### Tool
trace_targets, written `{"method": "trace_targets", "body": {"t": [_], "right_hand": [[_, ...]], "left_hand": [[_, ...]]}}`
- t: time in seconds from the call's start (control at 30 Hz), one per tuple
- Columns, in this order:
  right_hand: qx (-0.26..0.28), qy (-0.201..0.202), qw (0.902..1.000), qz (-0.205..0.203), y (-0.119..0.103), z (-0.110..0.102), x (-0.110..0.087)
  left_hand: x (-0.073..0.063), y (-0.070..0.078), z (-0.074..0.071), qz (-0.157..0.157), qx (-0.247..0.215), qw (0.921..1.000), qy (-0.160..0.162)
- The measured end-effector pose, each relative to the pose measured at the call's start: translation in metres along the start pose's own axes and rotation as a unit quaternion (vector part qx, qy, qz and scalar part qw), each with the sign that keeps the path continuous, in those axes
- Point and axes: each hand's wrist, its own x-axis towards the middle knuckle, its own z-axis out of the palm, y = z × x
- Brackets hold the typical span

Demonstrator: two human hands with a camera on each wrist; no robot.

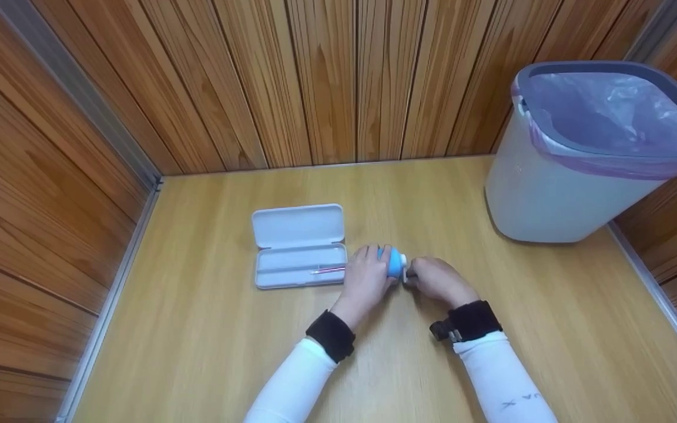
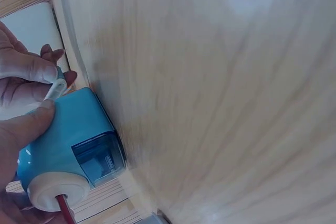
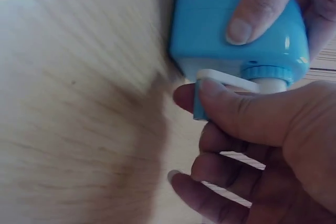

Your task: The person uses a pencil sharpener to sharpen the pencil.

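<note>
A blue crank pencil sharpener (image 1: 396, 264) stands on the table right of the pencil case. My left hand (image 1: 367, 273) grips its body, the thumb lying along the blue casing (image 2: 73, 114). From the sharpener's white round mouth a red pencil (image 2: 65, 208) sticks out; in the head view its end reaches left over the case. On the opposite side my right hand (image 1: 435, 279) pinches the handle of the white crank arm (image 3: 231, 80) between thumb and forefinger. A dark see-through shavings drawer (image 2: 102, 161) shows in the sharpener. The pencil's tip is hidden inside.
A light grey pencil case (image 1: 298, 226) lies with its lid up, left of my hands. At the right back stands a bin (image 1: 544, 188) with a pinkish liner. Wood-panelled walls (image 1: 327, 82) border the table (image 1: 197, 329) at the back and sides.
</note>
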Motion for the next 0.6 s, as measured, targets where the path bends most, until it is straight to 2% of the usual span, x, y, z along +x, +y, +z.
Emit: {"method": "trace_targets", "body": {"t": [0.33, 0.47, 0.6], "right_hand": [[0.006, -0.029, 0.9995, 0.015, -0.007, -0.009, -0.010], [0.007, -0.031, 0.9995, 0.008, -0.008, -0.012, -0.012], [0.006, -0.027, 0.9994, -0.024, -0.006, -0.012, -0.011]], "left_hand": [[0.001, 0.001, -0.001, -0.004, -0.012, 0.9998, -0.016], [0.000, 0.001, 0.000, -0.003, -0.013, 0.9998, -0.013], [0.000, 0.000, 0.001, 0.004, 0.001, 1.0000, 0.003]]}}
